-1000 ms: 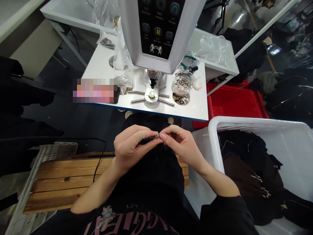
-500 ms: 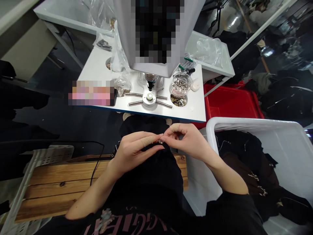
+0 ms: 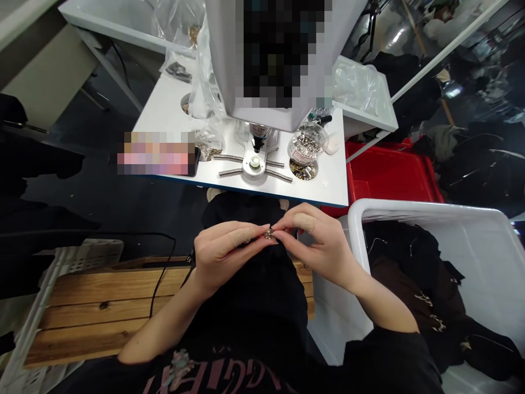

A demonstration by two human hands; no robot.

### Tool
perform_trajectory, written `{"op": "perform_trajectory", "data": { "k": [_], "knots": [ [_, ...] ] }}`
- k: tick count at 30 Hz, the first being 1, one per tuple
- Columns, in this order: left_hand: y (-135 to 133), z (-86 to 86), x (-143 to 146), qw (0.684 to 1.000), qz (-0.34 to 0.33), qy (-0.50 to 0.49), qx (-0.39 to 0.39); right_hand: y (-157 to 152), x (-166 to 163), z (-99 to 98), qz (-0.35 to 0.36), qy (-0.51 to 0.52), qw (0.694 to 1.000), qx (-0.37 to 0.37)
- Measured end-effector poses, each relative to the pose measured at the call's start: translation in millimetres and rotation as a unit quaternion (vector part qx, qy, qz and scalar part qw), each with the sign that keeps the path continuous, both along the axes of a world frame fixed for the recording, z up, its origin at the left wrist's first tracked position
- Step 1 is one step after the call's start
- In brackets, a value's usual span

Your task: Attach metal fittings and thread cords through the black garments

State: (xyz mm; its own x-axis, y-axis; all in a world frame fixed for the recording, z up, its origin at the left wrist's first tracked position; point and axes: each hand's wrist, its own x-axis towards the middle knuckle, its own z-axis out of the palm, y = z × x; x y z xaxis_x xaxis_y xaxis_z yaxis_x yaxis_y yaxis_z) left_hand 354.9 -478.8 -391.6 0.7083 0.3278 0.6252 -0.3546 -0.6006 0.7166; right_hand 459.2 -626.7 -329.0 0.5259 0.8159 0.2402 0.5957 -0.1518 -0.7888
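Note:
My left hand (image 3: 223,249) and my right hand (image 3: 318,241) meet over my lap, fingertips pinched together on a small metal snap fastener (image 3: 268,234) set against a black garment (image 3: 254,273). Tan plasters wrap one finger of each hand. Ahead on the white table (image 3: 328,186) stands a white press machine (image 3: 246,60); its round die (image 3: 255,162) sits between metal springs (image 3: 229,158).
A clear jar of metal snaps (image 3: 307,143) stands right of the die. A white bin (image 3: 484,241) holding dark clothes is at my right, a red crate (image 3: 389,169) behind it. A wooden bench (image 3: 98,301) and a black cable (image 3: 164,273) lie at my left.
Both hands stay pinched on the snap and shift only slightly; my right hand's fingers have turned a little. The view has drifted a little.

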Motion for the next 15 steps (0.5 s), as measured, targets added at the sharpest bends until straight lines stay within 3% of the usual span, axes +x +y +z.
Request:
{"op": "perform_trajectory", "data": {
  "k": [7,15],
  "knots": [
    [0.8,-4.2,1.8,1.000,0.000,0.021,-0.018,3.3,1.4,-7.0,0.035,-0.034,0.999,0.017],
    [4.5,-12.3,6.6,0.993,-0.026,0.053,-0.102,9.9,7.6,-13.8,0.038,-0.025,0.999,-0.002]
  ]
}}
